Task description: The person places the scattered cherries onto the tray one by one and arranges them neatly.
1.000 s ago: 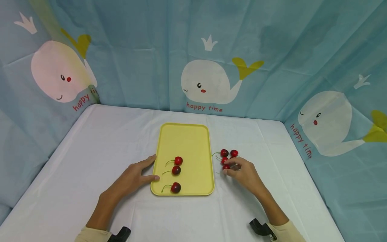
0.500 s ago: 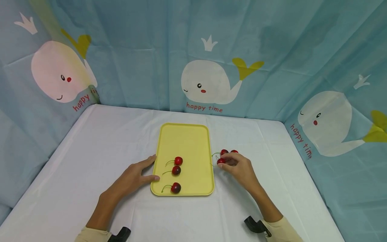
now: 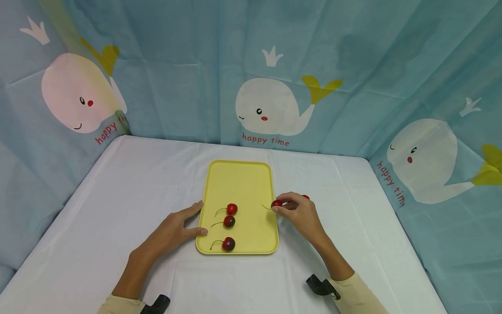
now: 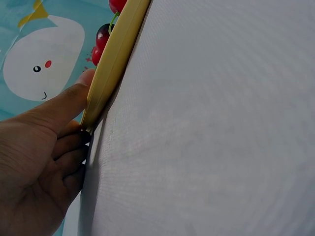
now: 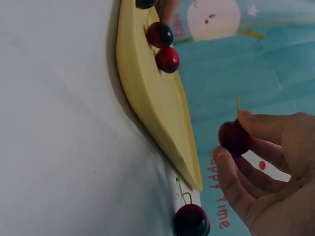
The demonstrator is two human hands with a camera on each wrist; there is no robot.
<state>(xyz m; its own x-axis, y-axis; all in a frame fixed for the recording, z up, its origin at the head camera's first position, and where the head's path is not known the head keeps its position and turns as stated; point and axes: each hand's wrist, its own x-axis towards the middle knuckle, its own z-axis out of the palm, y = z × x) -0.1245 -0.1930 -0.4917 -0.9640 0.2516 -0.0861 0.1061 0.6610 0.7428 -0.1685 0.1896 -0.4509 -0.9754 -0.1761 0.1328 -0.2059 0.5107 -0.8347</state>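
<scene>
My right hand [image 3: 305, 216] pinches a dark red cherry [image 5: 233, 137] between thumb and fingertips, its stem pointing away from the palm. In the head view this cherry overlaps the right edge of the yellow tray [image 3: 241, 181]. At the tray's left side, my left hand [image 3: 169, 231] grips the rim, thumb on top and the other fingers along the outer edge. Three cherries with green stems lie on the tray's left half: a bright red one [image 3: 232, 209], a darker one [image 3: 229, 221] just below it, and another [image 3: 228, 244] near the front rim.
Right of the tray, a bit of red cherry [image 3: 306, 197] shows behind my right hand, which hides most of that pile. A dark cherry [image 5: 191, 220] lies by the tray's corner in the right wrist view. White cloth [image 3: 157, 174] covers the table; a blue whale-print curtain [image 3: 172, 96] surrounds it.
My right hand has lifted a cherry from the pile and carried it left and away from me to the tray's right edge. The left hand and tray stay put.
</scene>
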